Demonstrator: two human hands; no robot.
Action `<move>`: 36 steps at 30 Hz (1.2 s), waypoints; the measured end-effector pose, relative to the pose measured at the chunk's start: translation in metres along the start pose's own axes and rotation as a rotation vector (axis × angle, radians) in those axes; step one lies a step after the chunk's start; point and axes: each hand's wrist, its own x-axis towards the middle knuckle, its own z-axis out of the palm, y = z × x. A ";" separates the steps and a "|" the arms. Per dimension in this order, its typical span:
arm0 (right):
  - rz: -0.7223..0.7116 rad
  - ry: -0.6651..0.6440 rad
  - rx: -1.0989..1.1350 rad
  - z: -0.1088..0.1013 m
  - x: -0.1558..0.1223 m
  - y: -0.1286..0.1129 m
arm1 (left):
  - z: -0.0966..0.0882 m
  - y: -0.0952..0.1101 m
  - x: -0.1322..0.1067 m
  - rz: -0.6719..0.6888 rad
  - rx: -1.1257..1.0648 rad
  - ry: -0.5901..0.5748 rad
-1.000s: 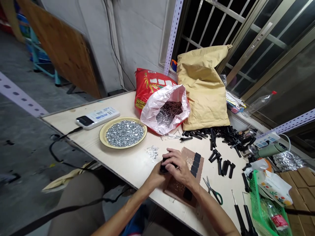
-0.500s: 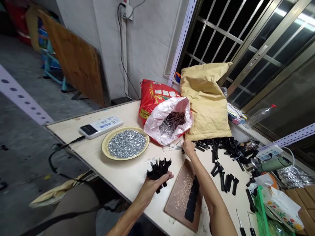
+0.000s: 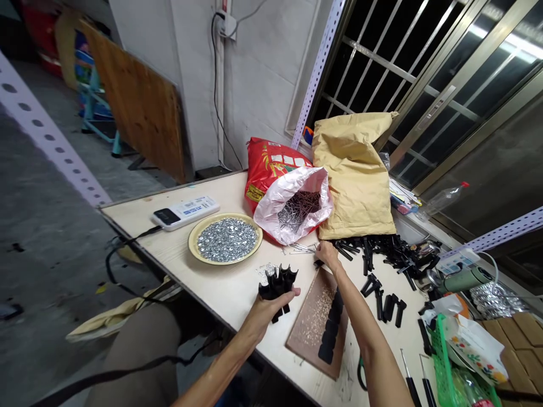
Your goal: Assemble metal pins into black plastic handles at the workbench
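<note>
Black plastic parts (image 3: 278,288) bunched in L hand (image 3: 268,312), grip cupped under them; R hand (image 3: 327,254) narrow by loose nails (image 3: 303,248) on table (image 3: 229,288), can't tell if holding any.

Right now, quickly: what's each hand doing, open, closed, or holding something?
Left hand: cupped, holding a bunch of black plastic pieces.
Right hand: fingers curled down beside the loose nails; cannot tell whether it holds anything.
</note>
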 end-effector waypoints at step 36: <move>-0.583 0.408 0.914 -0.020 -0.119 -0.013 | -0.008 -0.018 0.016 0.109 0.223 0.089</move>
